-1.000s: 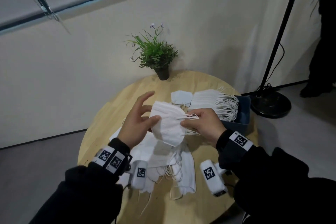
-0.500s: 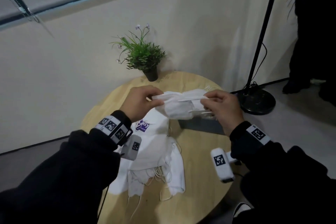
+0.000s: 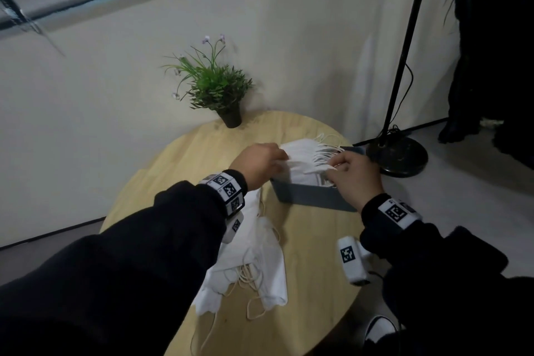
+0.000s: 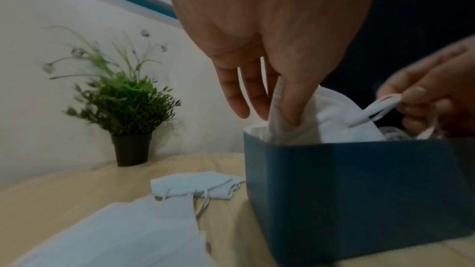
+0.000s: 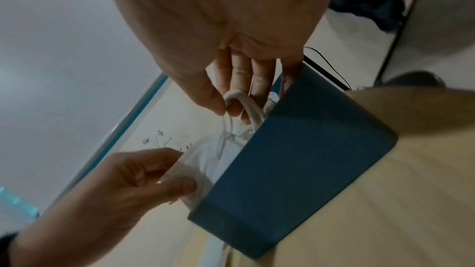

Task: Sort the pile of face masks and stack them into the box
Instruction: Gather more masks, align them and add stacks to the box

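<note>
A dark blue box (image 3: pixel 312 197) (image 4: pixel 359 190) (image 5: pixel 290 170) stands at the right of the round wooden table (image 3: pixel 179 170), with several white masks stacked in it. A folded white mask (image 3: pixel 300 166) (image 4: pixel 331 123) (image 5: pixel 213 161) is partly inside the box, at its near side. My left hand (image 3: pixel 260 160) (image 4: pixel 280 96) pinches the mask's left edge. My right hand (image 3: pixel 351 173) (image 5: pixel 231 107) pinches its ear loops (image 4: pixel 380 107) at the right end. A loose pile of white masks (image 3: pixel 254 263) (image 4: pixel 123 230) lies on the table under my left forearm.
A potted green plant (image 3: pixel 219 89) (image 4: pixel 123 107) stands at the table's far edge by the wall. A black floor lamp stand (image 3: pixel 401 153) rises right of the table. One small mask (image 4: pixel 195 186) lies left of the box. A person's dark legs (image 3: pixel 485 66) are at far right.
Both hands carried the folded mask from above the pile rightward and down into the box. The head view shifted right with them.
</note>
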